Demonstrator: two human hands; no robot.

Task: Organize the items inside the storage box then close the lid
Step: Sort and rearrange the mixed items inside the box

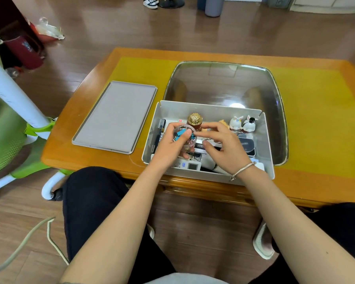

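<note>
Clear jar point(185, 138) of blue clips sits above the storage box point(268, 140) interior, left hand point(172, 143) curled round it, right hand point(223, 148) hovering beside with fingers loose and holding nothing; suggest seating it upright in a free gap near the gold-capped bottle point(194, 121), then fetching the lid point(115, 116) lying left of the box.

The white storage box point(207, 111) sits open at the table's near edge, crowded with small items (bottle, figurines, remote); its grey lid point(115, 116) lies flat just left.
</note>
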